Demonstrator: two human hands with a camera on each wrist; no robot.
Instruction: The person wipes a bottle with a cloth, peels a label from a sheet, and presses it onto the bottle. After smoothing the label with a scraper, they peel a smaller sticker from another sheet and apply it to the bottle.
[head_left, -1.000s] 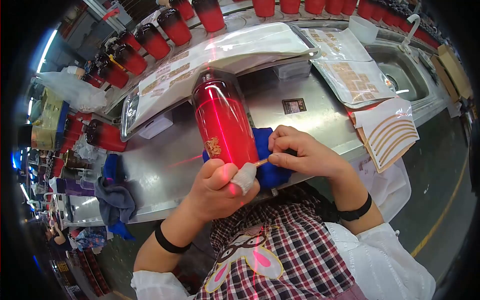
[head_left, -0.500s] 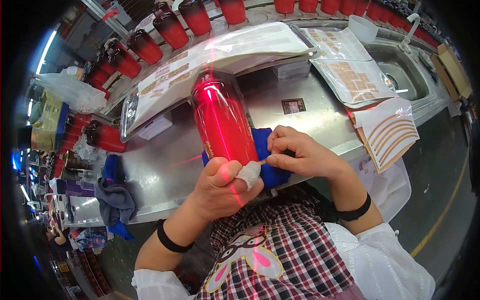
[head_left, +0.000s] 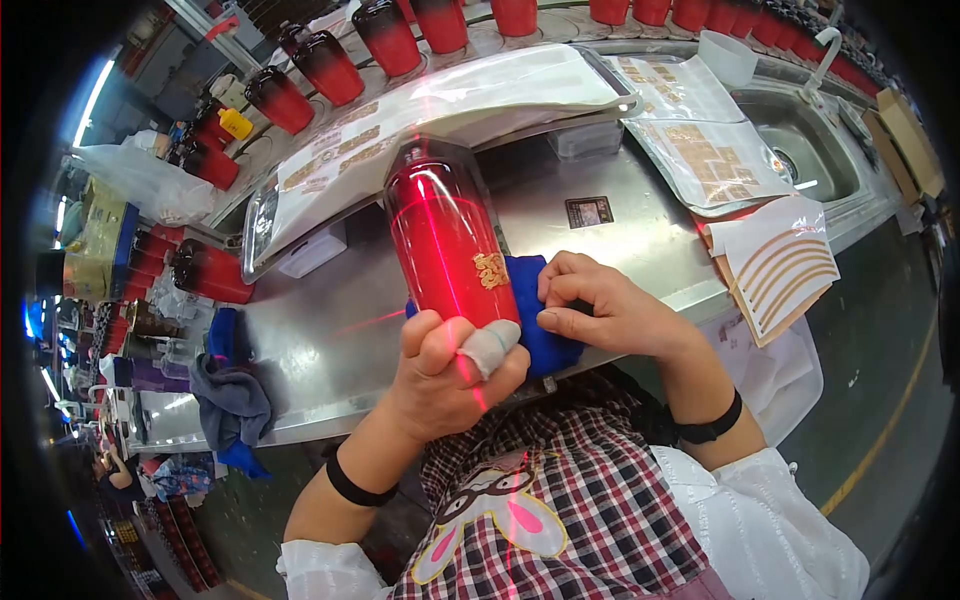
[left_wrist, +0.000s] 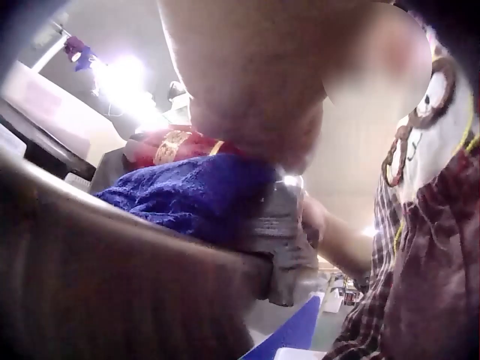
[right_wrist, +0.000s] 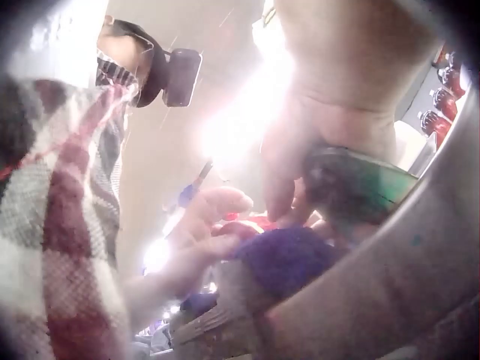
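A glossy red bottle (head_left: 450, 245) with a dark top lies on a blue cloth (head_left: 540, 345), its base toward the person. On its right side sits a gold emblem (head_left: 490, 270). In the left wrist view a thin gold strip (left_wrist: 217, 148) shows on the red surface near the hand. My left hand (head_left: 450, 385) grips the base end, with a white wrapping (head_left: 490, 347) on one digit. My right hand (head_left: 615, 305) is bent beside the bottle, over the cloth, thumb and fingertips close together. Whether anything sits between those fingertips I cannot tell.
A tray with a white sheet of gold pieces (head_left: 500, 85) lies behind the bottle. Sheets of gold decals (head_left: 715, 165) and curved gold strips (head_left: 785, 265) lie right, near a sink (head_left: 800, 130). Red bottles (head_left: 400, 45) line the back. A grey cloth (head_left: 230, 395) hangs left.
The bottle has turned: a gold emblem shows on its right instead of its left. The gold strip between the hands is out of sight in the head view. The left hand has shifted slightly.
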